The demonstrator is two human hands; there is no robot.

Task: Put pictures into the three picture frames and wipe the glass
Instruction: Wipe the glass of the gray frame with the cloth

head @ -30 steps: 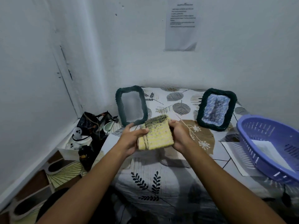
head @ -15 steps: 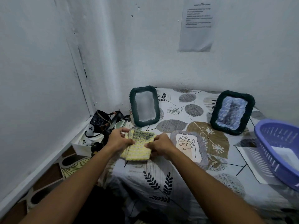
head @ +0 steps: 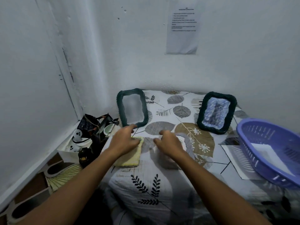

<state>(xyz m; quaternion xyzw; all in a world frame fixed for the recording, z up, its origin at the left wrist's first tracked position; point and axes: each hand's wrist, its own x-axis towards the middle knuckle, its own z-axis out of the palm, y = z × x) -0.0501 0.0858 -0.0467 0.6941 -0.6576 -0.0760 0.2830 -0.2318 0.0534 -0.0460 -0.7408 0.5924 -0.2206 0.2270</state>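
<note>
Picture frames stand and lie on a bench (head: 162, 189) covered in a leaf-print cloth, set into the corner of a white-walled room. A purple basket (head: 267, 153) sits at the right edge of the bench with white paper inside, resting partly on a printed sheet (head: 233, 161). Two dark green frames are propped upright toward the back: the left frame (head: 132, 108) shows pale grey glass, and the right frame (head: 216, 112) holds a bluish picture. A third frame (head: 186, 138), grey-rimmed, lies flat near the middle of the bench, mostly hidden beneath the right hand (head: 168, 143). A yellow cloth (head: 129, 159) lies flat at the bench's left front edge, under and just in front of the left hand (head: 125, 140).

Both arms reach forward from the bottom of the view. The left hand hovers over or rests on the far end of the cloth with fingers loosely spread, its fingertips near the base of the left frame; whether it touches the cloth cannot be told. The right hand is held over the flat frame with fingers relaxed and slightly bent, gripping nothing; contact with the frame cannot be told.

A printed notice (head: 182, 26) is stuck on the wall above. A white box (head: 71, 150) of oddments sits on the floor left of the bench.
</note>
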